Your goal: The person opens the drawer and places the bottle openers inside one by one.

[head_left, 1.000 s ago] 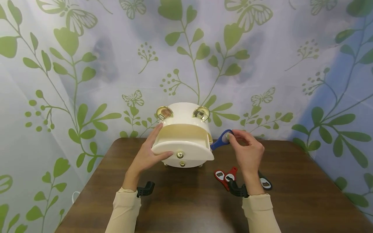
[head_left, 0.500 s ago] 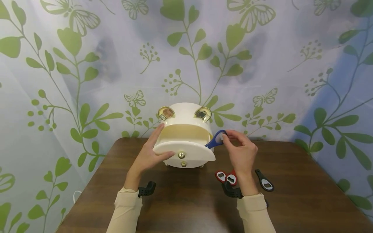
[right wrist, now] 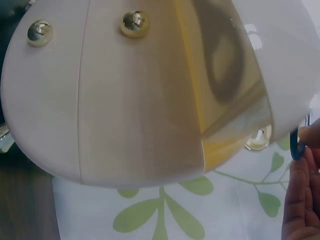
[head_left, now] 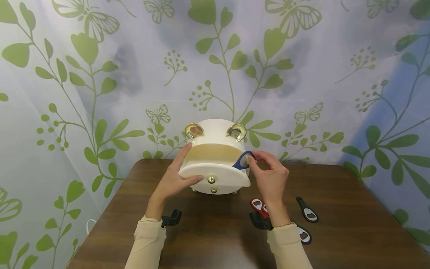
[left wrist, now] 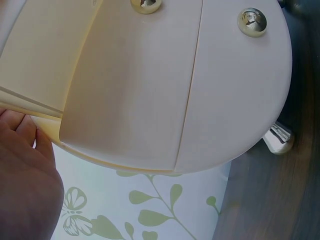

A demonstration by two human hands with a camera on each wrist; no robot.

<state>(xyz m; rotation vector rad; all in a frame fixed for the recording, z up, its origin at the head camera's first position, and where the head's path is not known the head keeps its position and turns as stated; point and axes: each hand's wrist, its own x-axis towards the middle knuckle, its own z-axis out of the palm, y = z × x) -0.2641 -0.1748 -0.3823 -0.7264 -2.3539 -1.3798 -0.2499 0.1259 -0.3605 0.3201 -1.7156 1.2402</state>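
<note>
A small white cabinet with gold-coloured round ears and knobs (head_left: 215, 129) stands on the table, its upper drawer (head_left: 218, 172) pulled out. Against the cabinet's left side rests my left hand (head_left: 173, 177), fingers extended and thumb lying across the drawer front. Thumb and fingers of my right hand (head_left: 270, 175) pinch a blue bottle opener (head_left: 242, 161) by its wide end. Its narrow end slants down over the right part of the open drawer. In the right wrist view, only a blue edge of the bottle opener (right wrist: 297, 145) shows between the fingers.
Right of the cabinet lie two red bottle openers (head_left: 257, 203), partly covered by my right wrist. Farther right are a black bottle opener (head_left: 308, 211) and a dark blue one (head_left: 304, 235) by the sleeve. A leaf-patterned curtain (head_left: 215, 82) hangs behind the table (head_left: 208, 239).
My right hand has moved left with the blue bottle opener, from beside the cabinet to over the open drawer. The left hand has kept its place on the cabinet.
</note>
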